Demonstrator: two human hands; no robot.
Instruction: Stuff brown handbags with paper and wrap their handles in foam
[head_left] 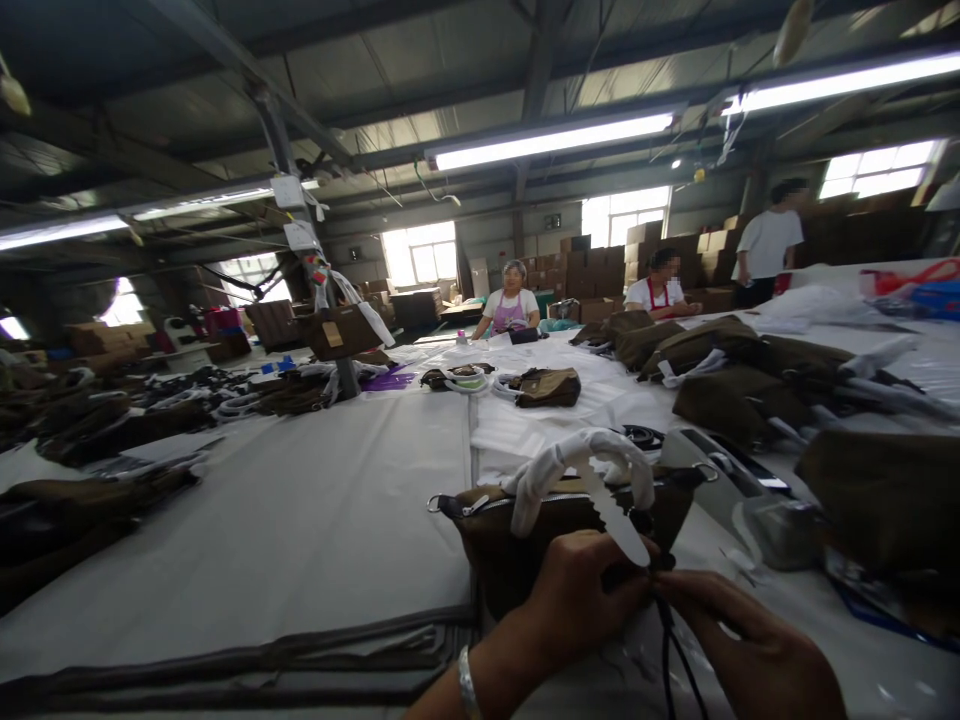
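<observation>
Brown handbag (487, 550) stands on the white surface (300, 520) just beyond both hands, long axis left to right; left hand (581, 590) nearer, curled shut on its front; right hand (750, 650) pinches what looks like a black cord (666, 650) hanging beneath the wrapped handle (577, 460).

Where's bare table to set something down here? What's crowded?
Free: the wide white table left of the brown bag, bordered by dark bags at the far left and the post behind. Crowded: the bag pile on the right. The left hand grips that bag; the right hand pinches a black cord.
</observation>
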